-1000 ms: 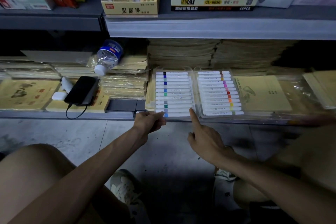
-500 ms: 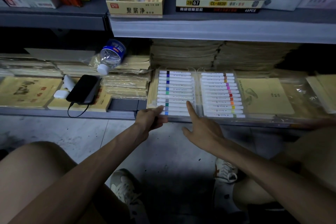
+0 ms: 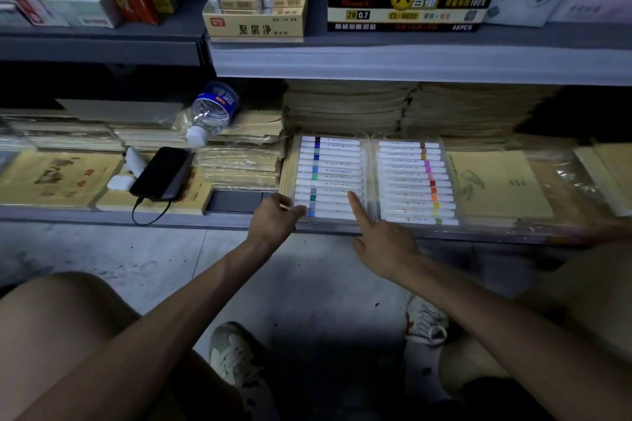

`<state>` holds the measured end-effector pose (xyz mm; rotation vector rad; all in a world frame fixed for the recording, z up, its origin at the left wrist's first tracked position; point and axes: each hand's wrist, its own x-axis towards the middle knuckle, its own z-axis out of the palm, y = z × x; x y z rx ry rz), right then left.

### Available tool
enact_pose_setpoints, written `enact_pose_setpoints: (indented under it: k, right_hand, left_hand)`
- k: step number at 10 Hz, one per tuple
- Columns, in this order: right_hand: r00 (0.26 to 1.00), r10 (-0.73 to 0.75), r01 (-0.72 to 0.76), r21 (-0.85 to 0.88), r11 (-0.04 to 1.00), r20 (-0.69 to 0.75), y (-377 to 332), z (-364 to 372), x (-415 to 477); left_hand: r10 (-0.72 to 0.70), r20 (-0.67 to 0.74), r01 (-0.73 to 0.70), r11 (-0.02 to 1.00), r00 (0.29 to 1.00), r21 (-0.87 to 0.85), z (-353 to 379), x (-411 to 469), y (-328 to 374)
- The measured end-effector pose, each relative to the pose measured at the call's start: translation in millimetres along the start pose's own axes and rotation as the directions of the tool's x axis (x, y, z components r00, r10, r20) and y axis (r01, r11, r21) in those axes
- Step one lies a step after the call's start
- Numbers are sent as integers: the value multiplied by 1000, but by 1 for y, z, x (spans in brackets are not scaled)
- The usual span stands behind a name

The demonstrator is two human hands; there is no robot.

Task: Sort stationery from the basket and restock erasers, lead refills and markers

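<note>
Head view: the marker case [image 3: 371,164] lies open and flat at the front of the lower shelf [image 3: 102,217], with notebooks [image 3: 496,181] on either side. The left hand [image 3: 273,220] pinches the case's near left corner, fingers curled. The right hand [image 3: 383,243] holds its index finger [image 3: 355,208] straight, tip pressed on the left half's markers (other fingers folded, thumb out). On the upper shelf [image 3: 410,61], the eraser box [image 3: 254,24] stands just beside the lead refills [image 3: 407,15].
</note>
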<state>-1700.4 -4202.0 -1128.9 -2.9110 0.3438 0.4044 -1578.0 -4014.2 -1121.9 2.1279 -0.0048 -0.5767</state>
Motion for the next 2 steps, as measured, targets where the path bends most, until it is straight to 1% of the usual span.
enact_pose_setpoints:
  k: [1, 2]
  right_hand:
    - [1000, 11, -10, 23, 1000, -16, -6, -11, -7]
    - [998, 25, -21, 60, 998, -62, -15, -26, -17]
  left_hand:
    - [121, -51, -103, 958, 991, 269, -7, -11, 11]
    - [276, -160, -165, 854, 948, 493, -12, -31, 20]
